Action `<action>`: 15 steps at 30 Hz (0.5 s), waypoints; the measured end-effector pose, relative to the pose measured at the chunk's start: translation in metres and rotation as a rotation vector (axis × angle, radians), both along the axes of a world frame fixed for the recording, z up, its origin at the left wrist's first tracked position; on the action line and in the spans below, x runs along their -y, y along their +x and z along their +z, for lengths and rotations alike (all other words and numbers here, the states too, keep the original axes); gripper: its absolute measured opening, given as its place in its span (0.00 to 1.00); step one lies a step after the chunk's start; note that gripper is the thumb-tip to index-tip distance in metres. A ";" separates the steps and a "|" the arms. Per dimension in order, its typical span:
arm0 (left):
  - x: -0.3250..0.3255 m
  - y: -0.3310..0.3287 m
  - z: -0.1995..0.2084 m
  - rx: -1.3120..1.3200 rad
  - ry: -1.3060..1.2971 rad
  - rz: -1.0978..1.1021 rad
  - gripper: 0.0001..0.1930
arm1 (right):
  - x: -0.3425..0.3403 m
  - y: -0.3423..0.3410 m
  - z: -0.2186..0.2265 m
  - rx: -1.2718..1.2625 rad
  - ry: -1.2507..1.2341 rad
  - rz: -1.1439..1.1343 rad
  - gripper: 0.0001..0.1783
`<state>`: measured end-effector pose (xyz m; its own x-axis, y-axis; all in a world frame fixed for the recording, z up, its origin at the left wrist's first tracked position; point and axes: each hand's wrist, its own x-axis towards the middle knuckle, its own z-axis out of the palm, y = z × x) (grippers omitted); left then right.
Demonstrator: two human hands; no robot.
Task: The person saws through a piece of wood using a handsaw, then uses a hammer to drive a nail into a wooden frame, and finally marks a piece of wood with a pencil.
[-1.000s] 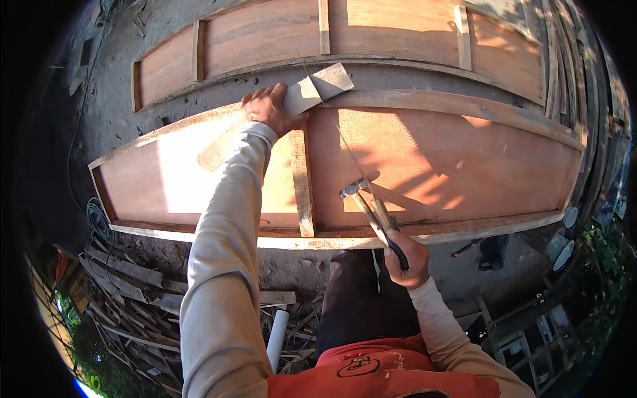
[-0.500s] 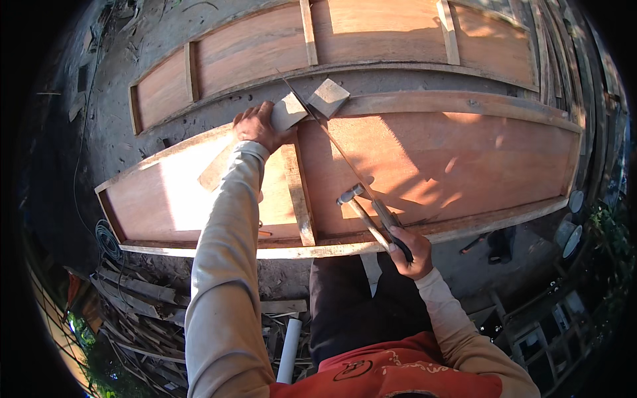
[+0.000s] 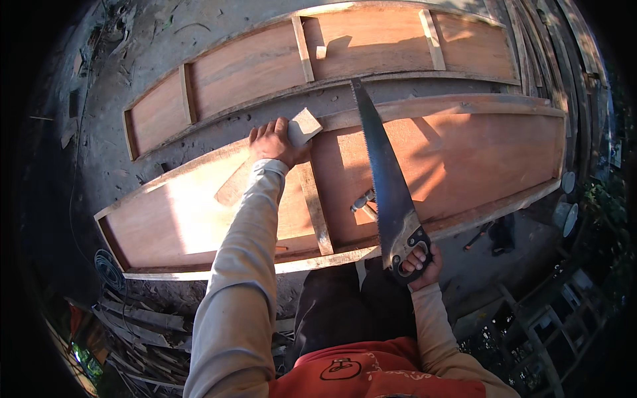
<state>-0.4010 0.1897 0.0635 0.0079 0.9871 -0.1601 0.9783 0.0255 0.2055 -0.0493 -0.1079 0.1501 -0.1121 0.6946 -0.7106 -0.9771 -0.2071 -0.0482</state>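
Note:
My right hand (image 3: pixel 424 265) grips the black-and-wood handle of a handsaw (image 3: pixel 386 169). Its long blade points away, tilted up to the left, toothed edge on the left. Behind the blade shows a hammer (image 3: pixel 363 201); its lower handle is hidden, so I cannot tell whether my right hand also holds it. My left hand (image 3: pixel 272 144) is closed over a short wooden board (image 3: pixel 305 127) lying slantwise across the far rail of the nearer framed plywood panel (image 3: pixel 478 152), beside a crosspiece (image 3: pixel 314 205). The saw is apart from the board's pale cut end.
A second framed panel (image 3: pixel 245 79) lies beyond, with a small wood block (image 3: pixel 321 52) on it. Long planks (image 3: pixel 554 60) are stacked at the right. Scrap wood (image 3: pixel 146 338) piles at lower left, near a coiled cable (image 3: pixel 109 268).
The saw has come off the board, swung right and turned its blade face toward me. The separate end piece has left the board's end; a small block now lies on the far panel.

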 end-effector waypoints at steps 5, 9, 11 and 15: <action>-0.007 -0.001 -0.026 0.041 0.043 -0.011 0.38 | 0.013 -0.026 -0.045 0.017 -0.273 -0.024 0.20; -0.010 0.006 -0.050 0.048 0.089 -0.011 0.37 | 0.013 -0.023 -0.088 0.095 -0.368 0.010 0.20; -0.014 0.010 -0.061 0.046 0.078 -0.008 0.37 | 0.012 -0.012 -0.104 0.110 -0.388 0.010 0.21; -0.016 0.020 -0.075 0.040 0.088 0.000 0.38 | -0.012 0.004 -0.099 0.000 -0.393 -0.014 0.24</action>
<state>-0.3809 0.2057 -0.0115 0.0126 0.9973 -0.0722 0.9694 0.0055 0.2454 -0.0456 -0.0960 0.0510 -0.1046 0.3708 -0.9228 -0.9801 -0.1960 0.0324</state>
